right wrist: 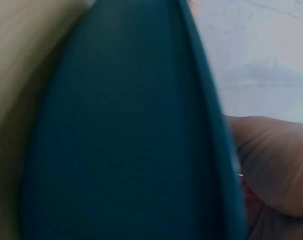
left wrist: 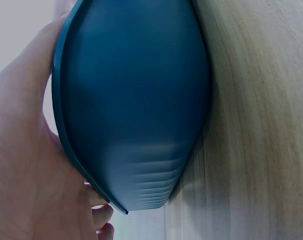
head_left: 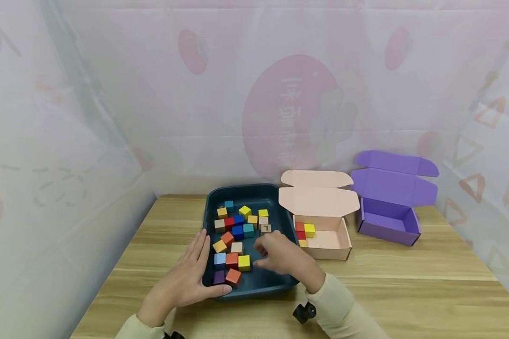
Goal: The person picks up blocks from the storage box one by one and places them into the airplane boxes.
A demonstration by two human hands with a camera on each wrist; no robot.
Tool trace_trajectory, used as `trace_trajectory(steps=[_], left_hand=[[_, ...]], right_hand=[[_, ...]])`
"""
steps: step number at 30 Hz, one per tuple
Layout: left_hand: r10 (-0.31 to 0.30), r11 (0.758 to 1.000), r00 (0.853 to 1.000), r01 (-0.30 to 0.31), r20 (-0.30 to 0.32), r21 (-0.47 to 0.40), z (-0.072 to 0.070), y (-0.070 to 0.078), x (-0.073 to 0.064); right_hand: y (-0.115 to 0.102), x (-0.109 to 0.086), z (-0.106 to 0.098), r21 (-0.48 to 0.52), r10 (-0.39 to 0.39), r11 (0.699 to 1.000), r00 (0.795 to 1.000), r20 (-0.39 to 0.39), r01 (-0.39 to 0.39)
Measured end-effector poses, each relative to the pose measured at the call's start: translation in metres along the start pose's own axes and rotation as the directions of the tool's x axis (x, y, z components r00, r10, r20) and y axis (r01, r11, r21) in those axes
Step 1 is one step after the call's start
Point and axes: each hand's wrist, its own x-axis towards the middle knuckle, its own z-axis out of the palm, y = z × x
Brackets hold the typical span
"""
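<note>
A dark teal tray [head_left: 271,281] holds many small coloured cubes, among them a yellow cube [head_left: 244,263], an orange-red cube [head_left: 233,278] and a wooden cube with a dark mark [head_left: 266,229]. My left hand [head_left: 186,273] rests at the tray's near left corner, its fingers extended along the left rim and its thumb over the near edge. Above the tray's right half, my right hand [head_left: 280,254] has bent fingers, with a gap between them and the thumb. I see no cube in it, though its palm side is hidden. The wrist views mostly show the tray's outer wall [left wrist: 131,100].
Right of the tray stands an open peach box [head_left: 326,252] with red and yellow cubes at its left side. An open purple box [head_left: 386,233] stands farther right. Both lids lean back. The wooden table [head_left: 407,282] meets printed cloth walls behind and at both sides.
</note>
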Motion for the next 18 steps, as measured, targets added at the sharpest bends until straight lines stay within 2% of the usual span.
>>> trace_trajectory(steps=[11,18], left_hand=[[-0.008,1.0,1.0,0.008,0.012,-0.003,0.001,0.002,0.002],[-0.004,1.0,1.0,0.004,0.007,-0.002,0.001,0.001,0.001]], right_hand=[[-0.007,0.013,0.022,-0.028,0.068,0.997,0.998,0.001,-0.068],[-0.007,0.017,0.031,-0.06,0.074,0.996,0.997,0.007,-0.073]])
